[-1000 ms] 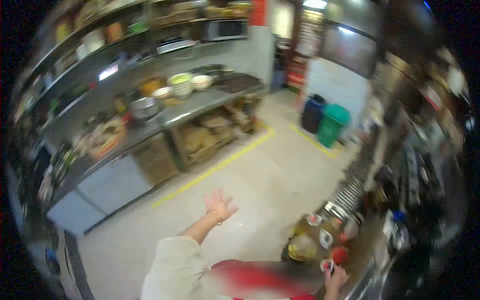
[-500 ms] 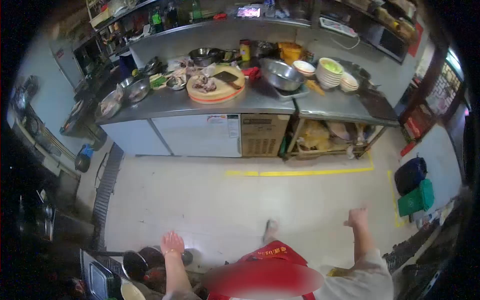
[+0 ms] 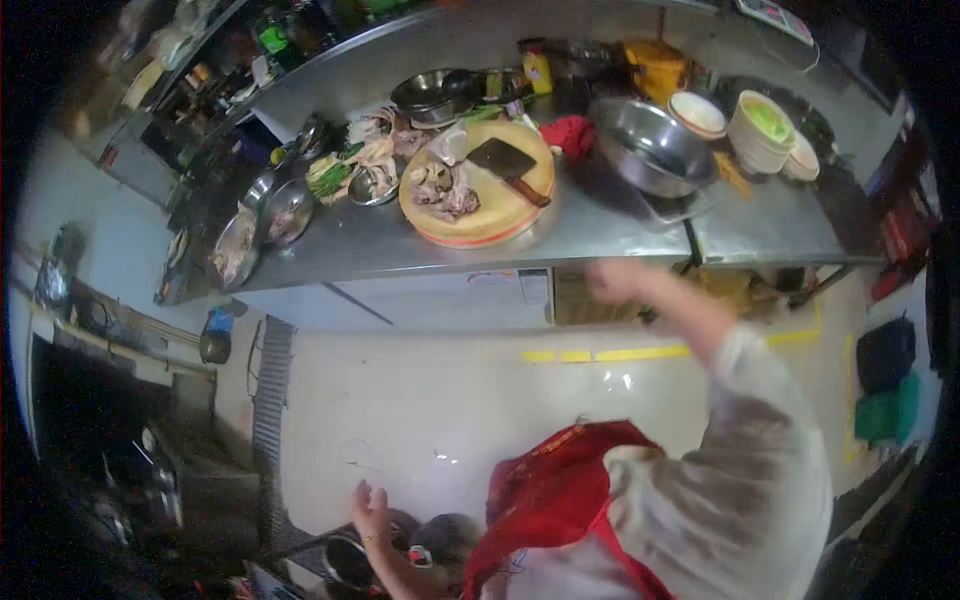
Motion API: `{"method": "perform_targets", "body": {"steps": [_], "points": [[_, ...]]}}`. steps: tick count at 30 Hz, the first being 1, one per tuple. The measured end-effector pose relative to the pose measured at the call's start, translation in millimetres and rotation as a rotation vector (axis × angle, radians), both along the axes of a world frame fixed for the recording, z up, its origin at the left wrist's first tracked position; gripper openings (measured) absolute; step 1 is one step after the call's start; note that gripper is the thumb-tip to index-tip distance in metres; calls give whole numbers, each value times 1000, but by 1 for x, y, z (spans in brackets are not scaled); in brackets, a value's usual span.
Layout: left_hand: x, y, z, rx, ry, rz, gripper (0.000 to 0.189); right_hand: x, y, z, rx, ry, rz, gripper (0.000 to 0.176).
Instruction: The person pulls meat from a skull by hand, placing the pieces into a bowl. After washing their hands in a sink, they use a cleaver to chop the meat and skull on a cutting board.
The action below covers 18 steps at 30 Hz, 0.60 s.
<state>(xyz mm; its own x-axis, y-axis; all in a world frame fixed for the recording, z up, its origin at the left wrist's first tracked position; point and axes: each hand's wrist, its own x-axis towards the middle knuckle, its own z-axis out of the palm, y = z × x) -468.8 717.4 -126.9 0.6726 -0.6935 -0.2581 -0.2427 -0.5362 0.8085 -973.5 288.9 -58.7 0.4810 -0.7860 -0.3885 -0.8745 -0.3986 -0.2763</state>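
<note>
My right hand (image 3: 618,281) is stretched forward, blurred, just in front of the steel counter's (image 3: 370,245) front edge; I cannot tell how its fingers are bent. Nearest to it on the counter is a round wooden chopping board (image 3: 500,215) with an orange band. A cleaver (image 3: 504,159) with a wooden handle lies on the board beside a heap of cut meat pieces (image 3: 446,190). Low on the left, my left hand (image 3: 371,512) hangs empty with its fingers apart, above dark pots (image 3: 448,535) near the floor.
A large steel basin (image 3: 655,150) stands right of the board, near a red cloth (image 3: 569,136) and stacked white bowls (image 3: 760,135). Steel bowls (image 3: 287,210) with food line the counter's left side. Green and dark bins (image 3: 887,412) stand at the right.
I am closer to the counter, and the view has tilted. My right hand has swung forward and inward towards the counter edge. My left hand stays low, its fingers turned upward.
</note>
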Motion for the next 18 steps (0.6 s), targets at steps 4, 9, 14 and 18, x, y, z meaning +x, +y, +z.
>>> {"method": "perform_targets", "body": {"steps": [4,9,14,18], "points": [[26,-67,16,-55,116,-100,51,97,-166,163,-746,38,191,28],[62,-173,8,-53,77,-196,47,195,-234,316,-673,305,-26,45],[146,-300,-41,-132,190,-353,45,240,-280,305,-774,388,-98,48],[160,-398,-28,41,-194,-731,52,252,-304,295,-800,417,-141,51]]}}
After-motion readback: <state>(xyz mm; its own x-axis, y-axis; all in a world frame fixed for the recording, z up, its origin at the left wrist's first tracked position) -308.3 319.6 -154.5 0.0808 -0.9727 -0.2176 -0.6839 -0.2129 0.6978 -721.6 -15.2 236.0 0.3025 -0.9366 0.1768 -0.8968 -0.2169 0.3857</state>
